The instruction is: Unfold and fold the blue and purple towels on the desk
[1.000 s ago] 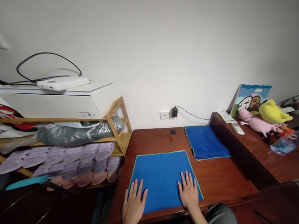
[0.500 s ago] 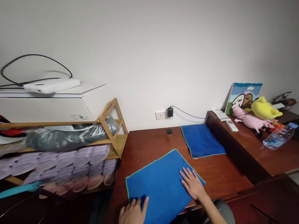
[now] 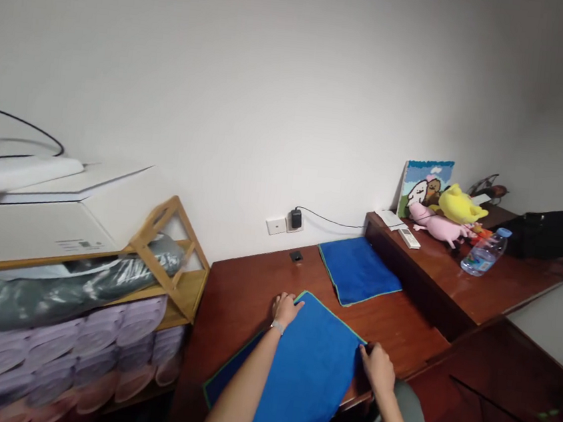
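A bright blue cloth (image 3: 312, 369) with a green edge lies over the front of the brown desk, its near part hanging towards my lap. My left hand (image 3: 287, 311), with a band on the wrist, is closed on the cloth's far corner. At the right corner my right hand (image 3: 378, 369) grips the edge between thumb and fingers. Part of the cloth's left side is hidden under my left forearm. A second, darker blue cloth (image 3: 360, 269) lies flat further back, apart from both hands.
A raised ledge (image 3: 484, 289) on the right bears plush toys (image 3: 441, 226), a remote (image 3: 409, 238), a plastic bottle (image 3: 486, 252) and a picture (image 3: 425, 186). A charger (image 3: 296, 218) is plugged into the wall. Left of the desk, a wooden rack (image 3: 187, 288) holds slippers (image 3: 97, 336) and a white box (image 3: 59, 221).
My left hand has moved from the cloth's near left side to its far corner. My right hand has gone from lying flat to gripping the right corner. The view has shifted left to right.
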Demonstrator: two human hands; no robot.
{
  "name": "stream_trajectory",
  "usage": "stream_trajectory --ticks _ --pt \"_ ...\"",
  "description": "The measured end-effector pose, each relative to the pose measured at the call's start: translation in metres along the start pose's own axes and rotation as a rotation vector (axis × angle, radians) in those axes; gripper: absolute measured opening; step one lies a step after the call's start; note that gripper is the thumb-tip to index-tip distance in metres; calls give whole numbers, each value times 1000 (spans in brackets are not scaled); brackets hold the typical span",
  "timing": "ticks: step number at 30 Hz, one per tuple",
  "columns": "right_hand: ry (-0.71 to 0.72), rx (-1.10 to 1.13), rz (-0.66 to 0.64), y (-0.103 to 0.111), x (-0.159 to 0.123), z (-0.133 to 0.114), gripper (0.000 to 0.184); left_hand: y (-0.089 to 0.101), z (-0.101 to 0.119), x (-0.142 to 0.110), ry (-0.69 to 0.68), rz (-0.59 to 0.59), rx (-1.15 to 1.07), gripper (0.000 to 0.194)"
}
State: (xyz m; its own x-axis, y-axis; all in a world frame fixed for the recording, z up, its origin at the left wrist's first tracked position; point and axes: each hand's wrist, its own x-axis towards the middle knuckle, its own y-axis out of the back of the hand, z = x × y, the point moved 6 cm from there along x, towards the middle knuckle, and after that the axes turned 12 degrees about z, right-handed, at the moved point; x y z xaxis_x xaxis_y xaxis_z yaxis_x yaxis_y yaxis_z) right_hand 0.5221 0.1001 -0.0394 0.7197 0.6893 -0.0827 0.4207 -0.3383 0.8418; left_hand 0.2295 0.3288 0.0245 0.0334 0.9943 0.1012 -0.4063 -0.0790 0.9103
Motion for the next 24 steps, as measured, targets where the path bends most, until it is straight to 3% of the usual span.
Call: stream_trajectory --ticks 3,7,10,13,16,18,21,24 --pt "0 153 53 -5 6 -8 27 -14 8 12 37 -41 -83 14" --pt "-47 496 75 -1 14 -11 38 -13 6 9 16 -83 -278 14" --pt "-72 644 155 19 25 -1 49 -4 9 -3 -57 -103 -439 20" --pt "-26 673 236 51 46 11 47 7 27 -22 -169 -155 -642 26" --pt "136 612 371 94 82 13 41 17 60 -42 -268 -280 -862 35" --pt "263 548 482 120 112 4 43 25 84 -47 -291 -293 -924 38" --pt "442 486 604 148 166 -25 45 38 115 -33 -303 -172 -958 41" --pt "580 449 616 156 228 -77 44 39 137 7 -272 -53 -977 40"
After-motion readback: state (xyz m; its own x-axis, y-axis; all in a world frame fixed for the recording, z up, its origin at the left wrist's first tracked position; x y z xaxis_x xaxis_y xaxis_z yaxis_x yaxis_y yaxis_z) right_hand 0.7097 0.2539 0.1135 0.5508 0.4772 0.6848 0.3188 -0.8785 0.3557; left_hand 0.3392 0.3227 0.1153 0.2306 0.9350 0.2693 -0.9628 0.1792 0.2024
